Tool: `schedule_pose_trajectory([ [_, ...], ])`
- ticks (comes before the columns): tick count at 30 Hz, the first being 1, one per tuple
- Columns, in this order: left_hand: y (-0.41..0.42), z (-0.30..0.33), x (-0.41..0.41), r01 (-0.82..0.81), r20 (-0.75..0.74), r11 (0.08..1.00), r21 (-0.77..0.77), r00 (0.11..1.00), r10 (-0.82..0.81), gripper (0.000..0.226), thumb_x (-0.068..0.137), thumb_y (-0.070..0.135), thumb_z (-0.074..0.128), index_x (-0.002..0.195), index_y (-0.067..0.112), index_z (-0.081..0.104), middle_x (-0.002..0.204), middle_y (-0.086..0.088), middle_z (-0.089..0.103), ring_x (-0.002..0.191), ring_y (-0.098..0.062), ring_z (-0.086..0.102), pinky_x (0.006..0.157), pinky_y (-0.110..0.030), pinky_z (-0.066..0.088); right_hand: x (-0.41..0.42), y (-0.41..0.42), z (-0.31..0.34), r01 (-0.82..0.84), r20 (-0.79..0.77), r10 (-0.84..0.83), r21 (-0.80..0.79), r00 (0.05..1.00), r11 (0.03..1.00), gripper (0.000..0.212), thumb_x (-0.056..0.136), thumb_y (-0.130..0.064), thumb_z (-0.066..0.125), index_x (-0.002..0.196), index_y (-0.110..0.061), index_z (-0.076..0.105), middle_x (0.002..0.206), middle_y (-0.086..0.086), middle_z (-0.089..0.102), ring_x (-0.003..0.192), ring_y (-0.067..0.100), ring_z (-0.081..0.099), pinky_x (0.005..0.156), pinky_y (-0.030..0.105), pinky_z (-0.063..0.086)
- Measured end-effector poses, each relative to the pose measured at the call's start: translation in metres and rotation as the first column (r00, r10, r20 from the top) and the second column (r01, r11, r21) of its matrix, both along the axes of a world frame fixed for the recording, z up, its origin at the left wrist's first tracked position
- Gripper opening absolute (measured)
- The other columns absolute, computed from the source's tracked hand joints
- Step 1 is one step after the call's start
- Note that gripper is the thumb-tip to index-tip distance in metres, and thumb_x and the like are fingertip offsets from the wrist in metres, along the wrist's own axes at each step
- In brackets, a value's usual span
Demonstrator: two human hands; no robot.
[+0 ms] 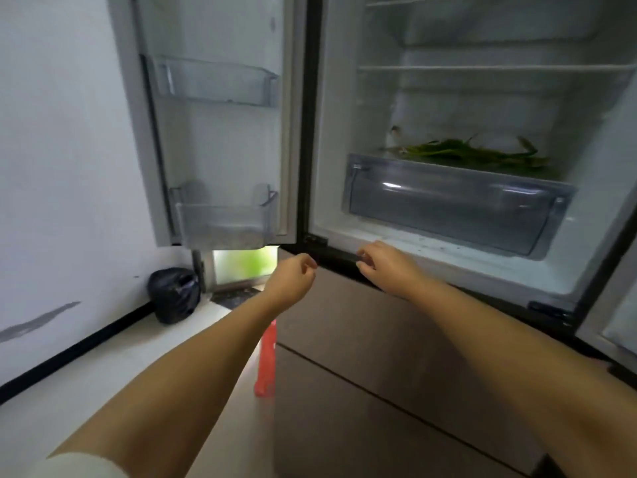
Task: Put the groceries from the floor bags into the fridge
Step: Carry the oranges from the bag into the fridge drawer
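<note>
The fridge point(331, 139) stands open in front of me, its left door point(220, 132) swung wide with two bare clear door bins. Green leafy vegetables point(472, 155) lie on the shelf above a clear crisper drawer point(451, 208). My left hand point(293, 274) hovers near the fridge's lower front edge, fingers loosely curled, holding nothing. My right hand point(382, 263) is beside it at the dark lip of the fridge's bottom edge, fingers bent over that lip. A red plastic bag point(267, 360) shows on the floor beside the fridge, partly hidden by my left forearm.
A tied black bag point(174, 294) sits on the floor against the white wall at left. Brown lower drawers point(362, 357) of the fridge fill the space below my hands. The right fridge door point(617, 322) edge shows at far right. Upper shelves point(493, 69) hold nothing visible.
</note>
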State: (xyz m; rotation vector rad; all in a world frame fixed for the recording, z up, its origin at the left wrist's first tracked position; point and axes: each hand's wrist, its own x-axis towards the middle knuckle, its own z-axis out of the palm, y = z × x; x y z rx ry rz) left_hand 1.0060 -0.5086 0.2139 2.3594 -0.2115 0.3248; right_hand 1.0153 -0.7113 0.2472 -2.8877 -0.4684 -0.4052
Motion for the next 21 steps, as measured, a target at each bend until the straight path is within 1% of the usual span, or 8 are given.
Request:
schedule_pose_trajectory([
  [4,0.08,-0.031,-0.054,-0.146,-0.063,0.989,-0.019,0.987,0.145,0.028,0.086,0.009,0.045,0.103,0.013,0.067,0.103,-0.01,0.069,0.096,-0.027,0.062,0.08,-0.029,0.046,-0.031,0.071,-0.026,-0.103,-0.058,0.101,-0.027,0.993,0.994,0.036,0.096,-0.034,0.047,0.128,-0.019,0.052,0.126,0.005,0.054,0.109,0.023,0.056,0.087,0.037,0.048],
  [7,0.149,-0.048,-0.107,-0.242,-0.078,0.97,-0.021,0.968,0.24,0.028,0.089,0.011,0.045,0.108,0.011,0.065,0.11,-0.008,0.067,0.099,-0.025,0.061,0.086,-0.031,0.048,-0.06,0.136,-0.043,-0.207,-0.067,0.203,-0.056,0.977,0.977,0.034,0.095,-0.032,0.049,0.124,-0.018,0.055,0.124,0.006,0.056,0.112,0.024,0.055,0.089,0.034,0.045],
  [8,0.173,-0.053,-0.128,-0.274,-0.088,0.962,-0.017,0.959,0.271,0.028,0.09,0.012,0.044,0.109,0.012,0.065,0.11,-0.008,0.066,0.096,-0.024,0.06,0.085,-0.032,0.049,-0.071,0.161,-0.047,-0.244,-0.076,0.24,-0.056,0.968,0.968,0.033,0.095,-0.03,0.049,0.124,-0.017,0.056,0.124,0.006,0.056,0.112,0.025,0.055,0.088,0.033,0.044],
  [10,0.225,-0.066,-0.173,-0.338,-0.119,0.941,0.005,0.934,0.336,0.027,0.091,0.014,0.043,0.11,0.016,0.063,0.109,-0.006,0.065,0.091,-0.021,0.059,0.078,-0.029,0.047,-0.095,0.214,-0.058,-0.312,-0.097,0.307,-0.041,0.947,0.949,0.03,0.095,-0.028,0.048,0.12,-0.016,0.057,0.121,0.007,0.057,0.107,0.025,0.057,0.085,0.034,0.045],
  [12,0.282,-0.081,-0.225,-0.405,-0.16,0.914,0.033,0.901,0.404,0.027,0.092,0.015,0.042,0.11,0.016,0.063,0.109,-0.005,0.064,0.092,-0.02,0.059,0.076,-0.027,0.044,-0.123,0.272,-0.075,-0.37,-0.131,0.365,-0.018,0.922,0.929,0.029,0.095,-0.031,0.047,0.118,-0.017,0.057,0.118,0.006,0.057,0.103,0.024,0.058,0.082,0.034,0.046],
  [15,0.37,-0.098,-0.308,-0.512,-0.203,0.857,0.066,0.834,0.514,0.028,0.093,0.014,0.041,0.111,0.016,0.063,0.111,-0.004,0.064,0.092,-0.017,0.058,0.079,-0.026,0.044,-0.17,0.365,-0.107,-0.464,-0.193,0.457,0.009,0.868,0.886,0.031,0.096,-0.035,0.047,0.12,-0.019,0.057,0.119,0.003,0.058,0.102,0.022,0.06,0.085,0.033,0.046],
  [17,0.423,-0.108,-0.363,-0.598,-0.233,0.798,0.077,0.767,0.598,0.028,0.093,0.014,0.04,0.111,0.016,0.062,0.112,-0.002,0.062,0.091,-0.014,0.055,0.078,-0.026,0.042,-0.208,0.428,-0.126,-0.528,-0.23,0.518,0.021,0.824,0.849,0.03,0.096,-0.035,0.046,0.118,-0.019,0.058,0.118,0.002,0.059,0.102,0.022,0.059,0.085,0.032,0.046],
  [21,0.517,-0.131,-0.459,-0.744,-0.33,0.663,0.082,0.608,0.722,0.027,0.093,0.014,0.04,0.107,0.016,0.063,0.104,-0.003,0.061,0.089,-0.021,0.06,0.077,-0.033,0.052,-0.278,0.542,-0.158,-0.662,-0.32,0.631,0.013,0.707,0.749,0.029,0.097,-0.033,0.043,0.113,-0.016,0.061,0.114,0.004,0.06,0.098,0.022,0.059,0.085,0.033,0.049],
])
